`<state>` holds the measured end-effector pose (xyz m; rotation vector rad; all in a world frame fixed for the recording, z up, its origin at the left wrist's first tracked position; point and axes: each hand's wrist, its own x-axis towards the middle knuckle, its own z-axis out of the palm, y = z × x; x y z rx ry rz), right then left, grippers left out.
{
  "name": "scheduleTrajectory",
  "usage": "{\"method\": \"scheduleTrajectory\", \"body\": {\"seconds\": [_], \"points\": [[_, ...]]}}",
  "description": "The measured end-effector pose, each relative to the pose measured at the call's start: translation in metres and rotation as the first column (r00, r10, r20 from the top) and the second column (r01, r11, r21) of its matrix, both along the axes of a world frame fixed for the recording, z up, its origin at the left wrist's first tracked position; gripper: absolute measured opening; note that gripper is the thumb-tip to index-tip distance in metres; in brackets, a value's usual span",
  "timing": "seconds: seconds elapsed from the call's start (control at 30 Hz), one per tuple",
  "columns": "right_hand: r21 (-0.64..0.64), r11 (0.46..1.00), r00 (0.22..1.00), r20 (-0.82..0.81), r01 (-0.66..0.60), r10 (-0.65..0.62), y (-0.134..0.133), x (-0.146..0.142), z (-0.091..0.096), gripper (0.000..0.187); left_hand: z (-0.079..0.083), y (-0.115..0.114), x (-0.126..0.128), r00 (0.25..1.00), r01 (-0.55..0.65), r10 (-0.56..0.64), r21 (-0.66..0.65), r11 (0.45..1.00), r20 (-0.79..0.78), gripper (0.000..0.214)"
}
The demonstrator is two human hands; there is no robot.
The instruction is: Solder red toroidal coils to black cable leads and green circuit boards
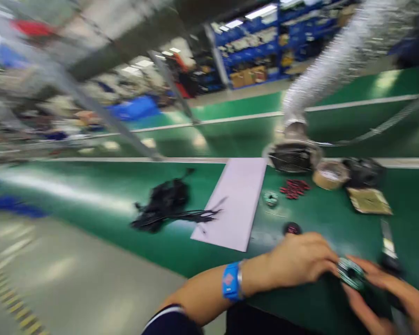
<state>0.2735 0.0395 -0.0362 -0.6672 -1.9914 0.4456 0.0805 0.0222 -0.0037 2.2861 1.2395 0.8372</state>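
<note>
At the lower right, a small green ring-shaped part [351, 273] with pale bands and a dark centre is held between both hands. My right hand [394, 293] has its thumb and fingers closed around its edges. My left hand [305, 258] is closed, its fingertips pinching at the ring's left edge; anything finer in them cannot be made out. Behind my left knuckles sits a dark round piece [292, 228] with a reddish middle. A similar green ring [270, 199] lies farther back, beside a heap of small red pieces [295, 189].
A white sheet [239, 200] lies on the green bench, with a black cable bundle [167, 202] partly over it. A silver duct [321, 65] comes down to the bench. Tape [331, 174], a yellowish packet [369, 201] and a silver-and-dark tool [388, 242] lie at right.
</note>
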Motion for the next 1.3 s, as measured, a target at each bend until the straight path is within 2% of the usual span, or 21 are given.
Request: {"method": "scheduleTrajectory", "body": {"seconds": [0.17,0.27,0.33,0.4,0.43,0.5,0.57,0.63,0.7,0.73,0.77,0.8,0.87,0.9,0.93,1.0,1.07,1.13,1.17,1.23,1.3], "points": [[-0.008,0.992,0.982,0.146,0.125,-0.122,-0.015,0.016,0.021,0.036,-0.008,-0.001,-0.009,0.968,-0.012,0.009,0.010,1.000,0.252,0.013],[-0.031,0.994,0.987,0.128,0.100,-0.096,-0.013,0.015,0.026,0.036,0.000,-0.004,-0.007,0.900,0.032,0.139,-0.379,0.925,0.414,0.010],[-0.017,0.997,0.990,0.120,0.071,-0.069,-0.011,0.018,0.026,0.038,0.006,-0.003,-0.004,0.798,0.212,0.329,-0.747,0.631,0.505,0.022],[0.002,0.999,0.990,0.134,0.032,-0.032,-0.009,0.021,0.026,0.036,0.010,0.002,-0.001,0.725,0.419,0.481,-0.870,0.260,0.493,0.029],[0.007,1.000,0.989,0.147,0.010,-0.011,-0.008,0.022,0.026,0.034,0.011,0.004,0.001,0.712,0.477,0.518,-0.868,0.138,0.474,0.028],[0.012,1.000,0.984,0.179,-0.023,0.021,-0.007,0.024,0.025,0.032,0.014,0.007,0.004,0.712,0.506,0.545,-0.862,0.040,0.443,0.020],[0.023,0.999,0.982,0.185,-0.028,0.023,-0.006,0.023,0.025,0.031,0.016,0.007,0.007,0.719,0.485,0.534,-0.872,0.074,0.445,0.013],[-0.004,1.000,0.987,0.164,0.005,-0.004,-0.008,0.020,0.025,0.032,0.016,0.004,0.008,0.759,0.407,0.449,-0.881,0.239,0.472,0.012],[-0.111,0.993,0.992,0.121,0.052,-0.038,-0.011,0.017,0.025,0.036,0.013,0.001,0.007,0.860,0.245,0.229,-0.763,0.599,0.456,0.013],[-0.203,0.977,0.995,0.096,0.061,-0.043,-0.013,0.016,0.026,0.039,0.010,0.001,0.005,0.920,0.167,0.082,-0.574,0.801,0.383,0.012],[-0.312,0.949,0.997,0.067,0.050,-0.031,-0.015,0.015,0.026,0.040,0.007,0.001,0.003,0.965,0.127,-0.046,-0.307,0.943,0.258,0.012],[-0.416,0.909,1.000,0.027,0.020,-0.010,-0.016,0.014,0.026,0.041,0.003,0.001,0.000,0.985,0.135,-0.131,-0.023,0.991,0.115,0.013],[-0.550,0.834,0.998,-0.057,-0.053,0.026,-0.018,0.013,0.027,0.040,-0.003,0.001,-0.004,0.981,0.192,-0.181,0.337,0.922,-0.064,0.016],[-0.558,0.827,0.996,-0.078,-0.069,0.031,-0.018,0.013,0.027,0.040,-0.006,0.001,-0.005,0.984,0.180,-0.171,0.372,0.910,-0.059,0.017],[-0.525,0.849,0.997,-0.075,-0.058,0.022,-0.017,0.013,0.027,0.040,-0.007,0.000,-0.005,0.989,0.139,-0.150,0.310,0.940,0.012,0.016],[-0.359,0.933,1.000,-0.011,0.023,-0.029,-0.014,0.015,0.026,0.041,-0.006,-0.003,0.000,0.963,0.071,-0.042,-0.100,0.992,0.268,0.014],[-0.158,0.984,0.995,0.068,0.078,-0.068,-0.011,0.018,0.024,0.038,-0.003,-0.007,0.006,0.863,0.165,0.176,-0.592,0.789,0.474,0.021],[-0.043,0.996,0.990,0.119,0.076,-0.071,-0.010,0.019,0.023,0.035,0.002,-0.008,0.011,0.770,0.314,0.356,-0.800,0.512,0.530,0.030],[-0.026,0.998,0.989,0.135,0.063,-0.059,-0.010,0.019,0.022,0.035,0.003,-0.009,0.012,0.748,0.344,0.403,-0.828,0.443,0.527,0.032],[-0.058,0.997,0.989,0.141,0.053,-0.044,-0.011,0.019,0.021,0.034,0.005,-0.008,0.011,0.764,0.295,0.399,-0.824,0.483,0.507,0.028],[-0.153,0.987,0.993,0.114,0.047,-0.029,-0.013,0.019,0.020,0.035,0.003,-0.008,0.006,0.834,0.174,0.254,-0.671,0.721,0.490,0.019]]}}
